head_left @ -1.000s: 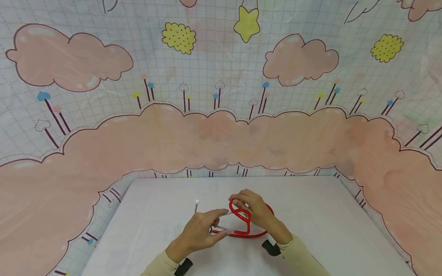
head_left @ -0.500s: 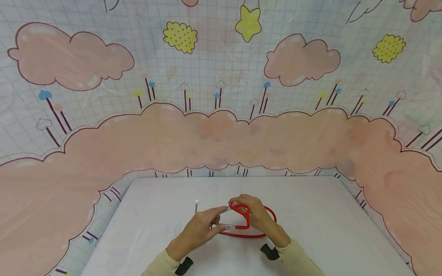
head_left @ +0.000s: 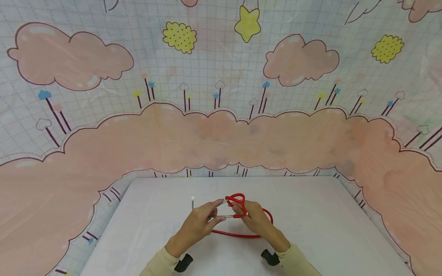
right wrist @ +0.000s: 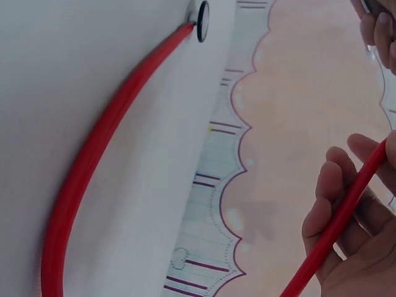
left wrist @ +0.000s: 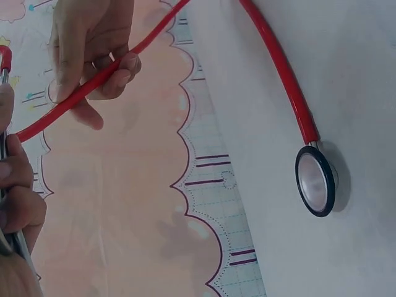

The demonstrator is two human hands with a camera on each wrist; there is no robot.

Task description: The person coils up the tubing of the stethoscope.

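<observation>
Evidently, the step in hand is adjusting the tubing of one stethoscope (head_left: pixel 238 235), held partly above one white table (head_left: pixel 155 195): the left hand (head_left: pixel 197 224) pinches its metal ear tubes (head_left: pixel 228 216), and the right hand (head_left: pixel 257 220) curls its fingers round the red tubing (left wrist: pixel 80 94). The next move probably calls for a firm left hold while the right guides the loop. One chestpiece (left wrist: pixel 317 180) and one white ear tip (head_left: pixel 192 198) show, with two black objects (head_left: pixel 183 263) near the wrists.

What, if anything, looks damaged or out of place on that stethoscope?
Nothing stands out: the stethoscope shows no visible split in its red tubing, and its chest piece is attached. Only one ear tip shows clearly.
</observation>
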